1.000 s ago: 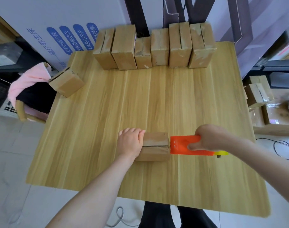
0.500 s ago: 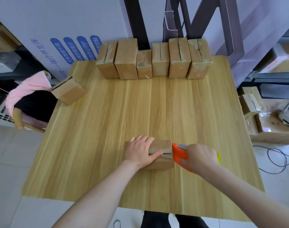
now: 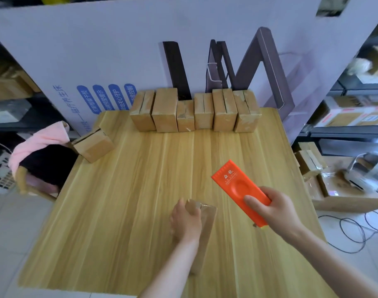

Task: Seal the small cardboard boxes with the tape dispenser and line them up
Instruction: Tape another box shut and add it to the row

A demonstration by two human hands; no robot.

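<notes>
box in left hand, dispenser in right

left hand (image 3: 184, 220) grips a small cardboard box (image 3: 206, 224), fingers curled over its far end; box is blurred, and contact with the wooden table (image 3: 119, 211) is unclear. right hand (image 3: 278, 211) holds the orange tape dispenser (image 3: 235, 186), thumb on its top face, just right of the left fingers and clear of the box. row of six boxes (image 3: 194, 114) stands well beyond both fingertips; one loose box (image 3: 93, 145) lies far left.

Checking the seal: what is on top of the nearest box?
The left hand grips the box, beside a glossy patch, perhaps tape. The forearm hides much of the rest.
</notes>
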